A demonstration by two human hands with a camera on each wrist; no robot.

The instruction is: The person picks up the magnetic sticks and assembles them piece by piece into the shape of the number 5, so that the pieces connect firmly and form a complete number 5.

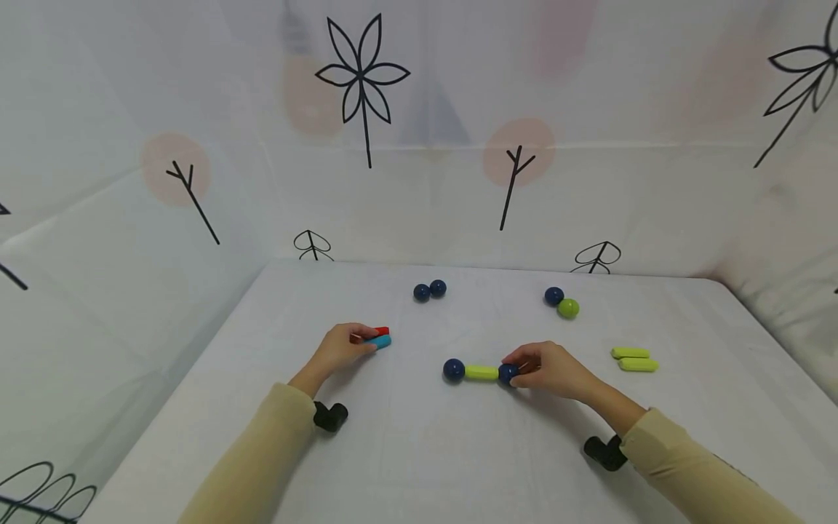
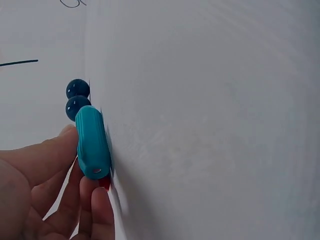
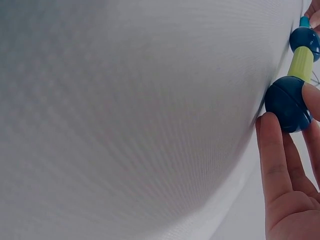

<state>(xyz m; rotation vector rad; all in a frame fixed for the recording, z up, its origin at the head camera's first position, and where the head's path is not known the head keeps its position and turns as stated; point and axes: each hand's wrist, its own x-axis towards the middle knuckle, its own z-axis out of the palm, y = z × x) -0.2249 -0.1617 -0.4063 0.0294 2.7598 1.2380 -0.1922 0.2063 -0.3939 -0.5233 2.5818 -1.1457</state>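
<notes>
Left of centre in the head view, my left hand [image 1: 343, 345] pinches a light-blue rod [image 1: 380, 341] and a red rod [image 1: 382, 331] side by side. In the left wrist view the thumb lies along the ridged light-blue rod [image 2: 93, 145], which has a small hole in its end; most of the red rod [image 2: 104, 182] is hidden behind it. My right hand [image 1: 548, 369] holds a dark-blue ball [image 1: 507, 374] between thumb and fingers. A lime-green rod [image 1: 481, 372] joins that ball to another dark-blue ball [image 1: 454, 370], and this dumbbell shape lies across the white table.
Farther back sit two dark-blue balls [image 1: 430, 290] side by side. A dark-blue ball [image 1: 553, 295] and a lime-green ball [image 1: 568, 308] touch at the back right. Two lime-green rods [image 1: 635, 359] lie to the right of my right hand. A patterned cloth [image 1: 425, 204] rises behind the table [image 1: 406, 466].
</notes>
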